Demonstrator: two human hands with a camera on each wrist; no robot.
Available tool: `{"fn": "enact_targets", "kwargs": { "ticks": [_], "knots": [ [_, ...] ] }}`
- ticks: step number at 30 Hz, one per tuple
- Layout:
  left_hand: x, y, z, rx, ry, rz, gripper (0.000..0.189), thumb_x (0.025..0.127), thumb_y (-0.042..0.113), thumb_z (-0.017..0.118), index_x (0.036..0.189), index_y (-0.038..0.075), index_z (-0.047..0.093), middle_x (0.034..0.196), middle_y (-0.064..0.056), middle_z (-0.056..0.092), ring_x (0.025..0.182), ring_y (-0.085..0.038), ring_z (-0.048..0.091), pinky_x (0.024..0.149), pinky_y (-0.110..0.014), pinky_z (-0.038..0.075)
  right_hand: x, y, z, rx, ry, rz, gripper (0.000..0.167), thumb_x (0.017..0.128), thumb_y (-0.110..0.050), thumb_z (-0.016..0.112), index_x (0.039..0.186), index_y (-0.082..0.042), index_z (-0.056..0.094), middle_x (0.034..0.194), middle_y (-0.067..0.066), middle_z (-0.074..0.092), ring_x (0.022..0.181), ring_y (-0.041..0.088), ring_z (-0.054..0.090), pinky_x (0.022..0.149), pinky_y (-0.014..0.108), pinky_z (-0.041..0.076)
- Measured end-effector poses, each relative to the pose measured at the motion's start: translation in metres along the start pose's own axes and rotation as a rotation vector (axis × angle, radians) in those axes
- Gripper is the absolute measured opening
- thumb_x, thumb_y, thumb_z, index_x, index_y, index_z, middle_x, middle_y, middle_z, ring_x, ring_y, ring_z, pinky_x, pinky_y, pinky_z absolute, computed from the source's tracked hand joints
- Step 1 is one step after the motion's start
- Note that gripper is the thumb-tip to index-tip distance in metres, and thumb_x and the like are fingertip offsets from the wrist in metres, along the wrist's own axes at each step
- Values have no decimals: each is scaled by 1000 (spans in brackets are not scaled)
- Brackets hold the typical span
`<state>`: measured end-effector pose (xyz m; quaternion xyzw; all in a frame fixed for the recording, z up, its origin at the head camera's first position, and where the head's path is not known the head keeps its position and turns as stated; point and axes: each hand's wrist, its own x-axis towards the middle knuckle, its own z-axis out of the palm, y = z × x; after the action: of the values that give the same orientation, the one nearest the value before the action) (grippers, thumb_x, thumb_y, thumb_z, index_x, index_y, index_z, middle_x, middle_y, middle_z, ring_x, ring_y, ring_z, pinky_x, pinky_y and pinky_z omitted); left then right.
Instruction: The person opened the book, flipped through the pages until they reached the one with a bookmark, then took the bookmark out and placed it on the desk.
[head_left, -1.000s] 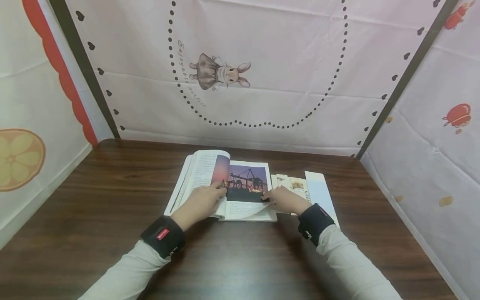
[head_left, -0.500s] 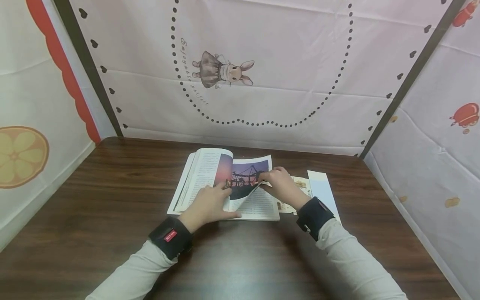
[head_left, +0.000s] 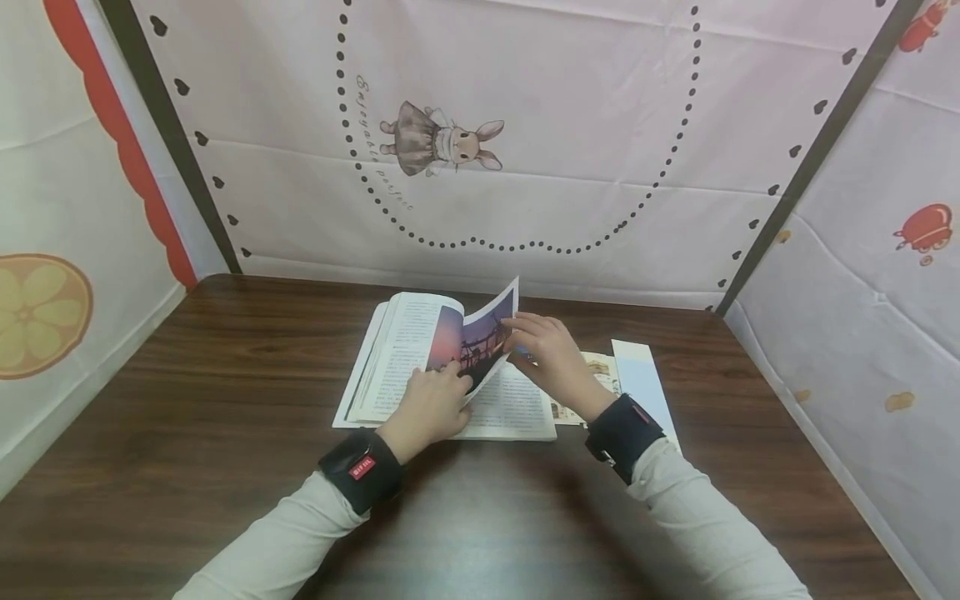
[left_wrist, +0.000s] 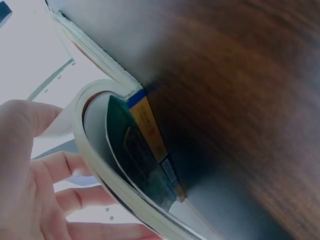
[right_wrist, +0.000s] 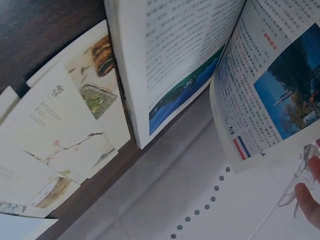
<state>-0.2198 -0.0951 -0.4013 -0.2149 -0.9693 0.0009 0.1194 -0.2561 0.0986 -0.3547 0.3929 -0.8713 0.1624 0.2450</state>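
Observation:
A thick book [head_left: 401, 354] lies spread on the wooden table, with a purple harbour picture across two pages. One right-hand page [head_left: 483, 337] stands lifted and slants up toward the left. At its outer edge my right hand [head_left: 551, 354] holds it between fingers and thumb. The back of that page, with text and a blue photo [right_wrist: 295, 85], shows in the right wrist view. My left hand [head_left: 431, 404] rests on the book near its middle fold, fingers extended. From the left wrist view, the curved page block [left_wrist: 100, 155] and yellow spine [left_wrist: 147, 125] appear beside that hand.
Several illustrated cards [right_wrist: 65, 120] lie right of the book, partly covered in the head view. A pale blue and white sheet [head_left: 645, 387] lies beyond them. Printed cloth walls [head_left: 585, 125] enclose the table's [head_left: 187, 400] back and sides.
My right hand takes the page's edge and lifts it up and leftward, uncovering the text page below. My left hand shifts slightly right along the fold.

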Motion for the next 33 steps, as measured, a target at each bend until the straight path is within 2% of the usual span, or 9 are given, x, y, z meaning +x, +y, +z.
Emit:
{"fn": "enact_targets", "kwargs": {
  "ticks": [4, 7, 10, 13, 17, 23, 28, 30, 33],
  "knots": [
    [1, 0, -1, -13, 5, -13, 26, 81, 27, 65, 93, 4, 69, 92, -11, 64, 64, -25, 61, 55, -40, 48, -5, 5, -1, 30, 33, 60, 18, 79, -6, 73, 95, -7, 65, 126, 11, 62, 120, 29, 55, 102, 46, 42],
    [1, -1, -3, -35, 1, -41, 29, 85, 27, 61, 90, 0, 69, 91, -12, 63, 60, -25, 59, 54, -39, 47, -8, 8, -1, 34, -25, 112, 31, 81, -7, 71, 111, -3, 61, 127, 14, 60, 118, 29, 57, 100, 44, 44],
    [3, -3, -3, -60, -14, -85, 34, 90, 31, 57, 84, -1, 68, 93, -11, 63, 59, -23, 57, 54, -38, 48, -15, 11, 1, 41, -228, 201, 41, 85, -15, 69, 122, -2, 57, 125, 14, 61, 115, 29, 59, 97, 42, 47],
    [5, -5, -4, -97, -32, -134, 39, 94, 35, 51, 90, 0, 69, 100, -12, 63, 64, -23, 59, 56, -38, 49, -23, 14, 6, 52, -471, 274, 41, 87, -22, 66, 123, -3, 58, 121, 13, 64, 113, 28, 61, 96, 42, 48],
    [6, -7, -6, -168, -37, -202, 44, 96, 37, 47, 102, -1, 68, 106, -14, 64, 75, -30, 64, 61, -41, 50, -34, 16, 13, 56, -640, 298, 36, 86, -23, 68, 117, -3, 64, 109, 12, 69, 104, 26, 64, 93, 41, 49],
    [3, -13, -11, -229, -14, -227, 38, 95, 32, 49, 91, -2, 66, 88, -15, 66, 65, -28, 60, 53, -35, 44, -36, 12, 18, 11, -748, 321, 58, 76, -34, 77, 121, -3, 60, 106, 12, 68, 93, 24, 62, 90, 40, 49],
    [-4, -22, -16, -313, 13, -231, 34, 94, 28, 51, 90, -4, 64, 79, -15, 65, 58, -22, 55, 48, -31, 39, -34, 7, 18, -41, -762, 276, 65, 71, -35, 81, 122, -1, 59, 101, 14, 68, 84, 24, 61, 83, 38, 49],
    [-7, -26, -16, -365, 56, -266, 34, 93, 24, 53, 103, -7, 62, 91, -19, 67, 70, -27, 62, 58, -36, 49, -33, 6, 18, -56, -758, 260, 62, 71, -36, 81, 118, -1, 61, 94, 11, 68, 77, 21, 57, 78, 37, 48],
    [-11, -34, -15, -458, 132, -347, 43, 90, 11, 56, 129, -4, 47, 112, -24, 59, 83, -35, 63, 69, -43, 52, -34, 8, 19, -46, -756, 268, 56, 70, -36, 82, 112, -5, 63, 86, 6, 66, 73, 18, 53, 75, 35, 47]
  ]
}}
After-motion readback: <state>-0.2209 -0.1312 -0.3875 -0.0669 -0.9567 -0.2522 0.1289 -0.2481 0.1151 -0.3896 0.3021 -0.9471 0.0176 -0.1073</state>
